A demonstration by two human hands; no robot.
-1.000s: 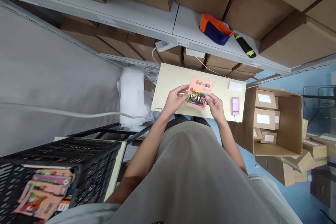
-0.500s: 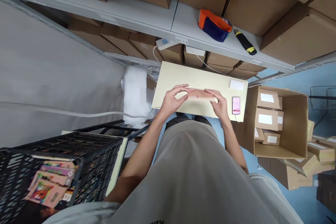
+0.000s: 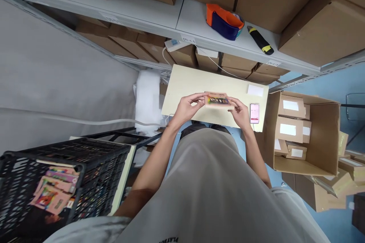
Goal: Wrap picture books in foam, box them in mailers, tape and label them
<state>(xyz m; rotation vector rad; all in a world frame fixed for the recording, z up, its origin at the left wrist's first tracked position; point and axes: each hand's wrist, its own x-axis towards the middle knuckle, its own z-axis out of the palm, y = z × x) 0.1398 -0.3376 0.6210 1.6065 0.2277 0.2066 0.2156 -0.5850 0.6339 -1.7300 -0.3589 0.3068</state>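
A small pink box (image 3: 218,100) with a colourful printed face is held over the pale yellow table (image 3: 188,79). My left hand (image 3: 189,108) pinches its left end between thumb and fingers. At the right end, the fingers and thumb of my right hand (image 3: 238,112) grip it. The box is slightly blurred. To the right of my right hand lies a phone (image 3: 254,113) with a lit pink screen, and a white paper (image 3: 255,90) is just behind it.
An orange and blue tape dispenser (image 3: 224,22) and a black-yellow cutter (image 3: 260,40) lie on the shelf (image 3: 159,15). An open carton (image 3: 322,136) of labelled boxes stands right. Lower left, a black crate (image 3: 99,182) holds pink packets (image 3: 54,193). White wrapping (image 3: 147,100) hangs left.
The box has turned, so its colourful printed face shows instead of a plain pink side. Both hands still hold its ends. The view has shifted slightly.
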